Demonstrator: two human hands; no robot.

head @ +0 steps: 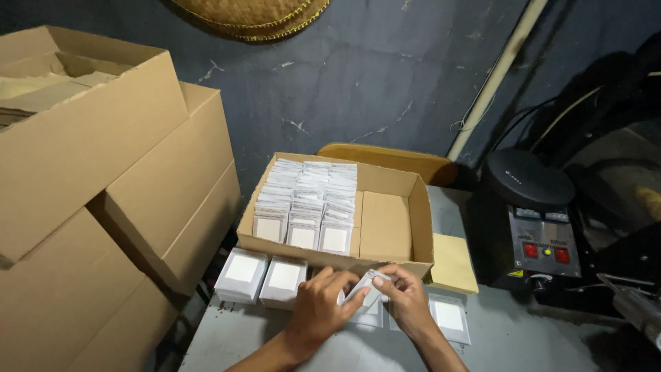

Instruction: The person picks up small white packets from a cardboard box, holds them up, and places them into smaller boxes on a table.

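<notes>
Packet of thin clear plastic with a white insert (pixel 370 284), pinched at its edges between left hand (pixel 322 303) and right hand (pixel 406 297), sits just before the open brown cardboard box (pixel 392 227) of like packets. Judged light, flexible, slippery; edges are the best hold. Two white stacks (pixel 261 275) lie left on the grey table (pixel 227 337).

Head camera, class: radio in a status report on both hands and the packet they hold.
Left hand and right hand both pinching one small clear packet. Held over grey table, just before open cardboard box of packed rows. Nothing blocking.
</notes>
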